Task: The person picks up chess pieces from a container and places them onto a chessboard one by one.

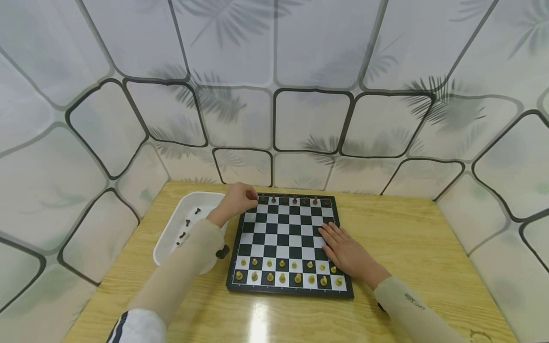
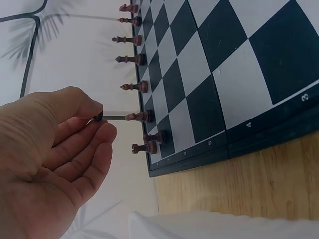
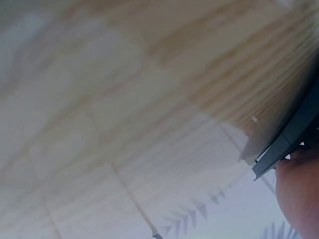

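My left hand (image 1: 237, 201) is over the far left corner of the chessboard (image 1: 283, 228). Between its thumb and fingertips it pinches a small dark chess piece (image 2: 98, 116), mostly hidden by the fingers. In the left wrist view, a brown rook (image 2: 144, 148) stands in the corner with a brown pawn (image 2: 155, 137) close by. More brown chess pieces (image 1: 294, 200) line the far row. Fingers extended, my right hand (image 1: 345, 250) rests on the board's right side. Gold chess pieces (image 1: 282, 277) fill the two near rows.
To the left of the board stands a white tray (image 1: 160, 250) with several dark pieces (image 1: 188, 222) in it, partly behind my left forearm. Everything sits on a wooden table (image 1: 399, 228), with a patterned curtain-like backdrop (image 1: 313, 119) behind and at the sides.
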The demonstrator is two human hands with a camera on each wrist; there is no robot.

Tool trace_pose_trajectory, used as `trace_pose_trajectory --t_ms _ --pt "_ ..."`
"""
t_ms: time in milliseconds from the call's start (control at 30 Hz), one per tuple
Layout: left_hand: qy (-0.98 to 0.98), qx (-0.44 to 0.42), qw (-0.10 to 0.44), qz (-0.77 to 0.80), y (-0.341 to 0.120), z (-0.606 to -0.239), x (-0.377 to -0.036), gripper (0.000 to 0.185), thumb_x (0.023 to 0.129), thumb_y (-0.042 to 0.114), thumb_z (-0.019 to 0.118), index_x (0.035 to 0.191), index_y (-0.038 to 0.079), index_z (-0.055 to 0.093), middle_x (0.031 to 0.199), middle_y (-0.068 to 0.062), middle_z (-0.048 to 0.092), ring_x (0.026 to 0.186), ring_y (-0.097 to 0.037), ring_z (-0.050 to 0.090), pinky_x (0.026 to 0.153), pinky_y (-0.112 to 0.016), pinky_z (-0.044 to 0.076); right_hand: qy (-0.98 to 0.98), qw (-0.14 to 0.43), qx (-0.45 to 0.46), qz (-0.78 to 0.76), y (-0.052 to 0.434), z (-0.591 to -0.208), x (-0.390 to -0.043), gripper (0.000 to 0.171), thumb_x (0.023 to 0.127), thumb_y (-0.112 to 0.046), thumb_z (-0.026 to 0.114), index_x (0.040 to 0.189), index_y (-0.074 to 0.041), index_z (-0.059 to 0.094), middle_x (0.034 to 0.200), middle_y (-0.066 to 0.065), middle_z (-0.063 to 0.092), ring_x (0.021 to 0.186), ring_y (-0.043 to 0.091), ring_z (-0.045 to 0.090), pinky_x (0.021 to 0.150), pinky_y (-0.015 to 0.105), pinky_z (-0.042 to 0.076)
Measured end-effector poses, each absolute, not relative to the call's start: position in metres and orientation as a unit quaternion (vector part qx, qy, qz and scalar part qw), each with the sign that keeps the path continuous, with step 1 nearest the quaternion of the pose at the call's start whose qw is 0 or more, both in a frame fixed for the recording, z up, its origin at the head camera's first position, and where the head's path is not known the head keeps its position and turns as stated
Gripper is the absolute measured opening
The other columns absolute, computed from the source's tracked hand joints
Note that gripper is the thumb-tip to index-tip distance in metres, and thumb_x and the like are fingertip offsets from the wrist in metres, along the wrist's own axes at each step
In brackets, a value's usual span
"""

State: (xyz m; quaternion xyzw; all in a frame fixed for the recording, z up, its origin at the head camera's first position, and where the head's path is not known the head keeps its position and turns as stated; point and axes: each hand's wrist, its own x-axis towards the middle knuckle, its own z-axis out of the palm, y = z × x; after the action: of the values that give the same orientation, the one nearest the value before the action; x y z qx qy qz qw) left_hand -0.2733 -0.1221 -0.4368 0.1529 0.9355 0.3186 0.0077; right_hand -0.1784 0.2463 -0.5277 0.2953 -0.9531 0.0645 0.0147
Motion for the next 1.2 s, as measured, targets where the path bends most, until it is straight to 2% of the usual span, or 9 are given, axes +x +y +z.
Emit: trace_pose_trajectory --t_ms 233,600,933,1200 --pt "0.932 0.151 0.016 0.329 -0.114 -0.442 -0.278 0.010 0.092 0.007 0.075 0.097 0.000 0.077 0.097 -0.014 0.079 0.086 -0.024 0.073 0.076 -0.034 0.061 -0.953 0.012 0.295 0.066 0.246 -0.526 -0.179 0.059 0.112 -0.035 0.048 0.160 -0.002 0.042 0.167 0.018 0.040 0.158 0.040 0.033 0.128 0.056 0.030" --pt "0.950 0.124 0.038 0.285 -0.102 -0.460 -0.287 0.017 0.097 0.014 0.074 0.107 0.003 0.081 0.105 -0.012 0.080 0.088 -0.021 0.072 0.080 -0.035 0.061 -0.954 0.013 0.294 0.059 0.248 -0.530 -0.179 0.058 0.112 -0.035 0.047 0.160 -0.003 0.042 0.168 0.017 0.041 0.158 0.038 0.033 0.128 0.055 0.030" --pt "0.957 0.117 0.038 0.262 -0.098 -0.465 -0.286 0.017 0.097 0.016 0.074 0.109 0.006 0.082 0.112 -0.010 0.080 0.103 -0.026 0.073 0.092 -0.041 0.060 -0.953 0.023 0.299 0.053 0.248 -0.529 -0.179 0.057 0.112 -0.034 0.048 0.160 -0.003 0.043 0.167 0.017 0.042 0.157 0.039 0.034 0.127 0.055 0.032" --pt "0.957 0.125 0.042 0.257 -0.097 -0.468 -0.286 0.017 0.097 0.015 0.074 0.109 0.006 0.082 0.111 -0.010 0.080 0.103 -0.025 0.074 0.091 -0.041 0.061 -0.952 0.017 0.299 0.053 0.247 -0.527 -0.180 0.058 0.112 -0.035 0.047 0.160 -0.003 0.042 0.167 0.017 0.042 0.158 0.038 0.034 0.127 0.054 0.032"
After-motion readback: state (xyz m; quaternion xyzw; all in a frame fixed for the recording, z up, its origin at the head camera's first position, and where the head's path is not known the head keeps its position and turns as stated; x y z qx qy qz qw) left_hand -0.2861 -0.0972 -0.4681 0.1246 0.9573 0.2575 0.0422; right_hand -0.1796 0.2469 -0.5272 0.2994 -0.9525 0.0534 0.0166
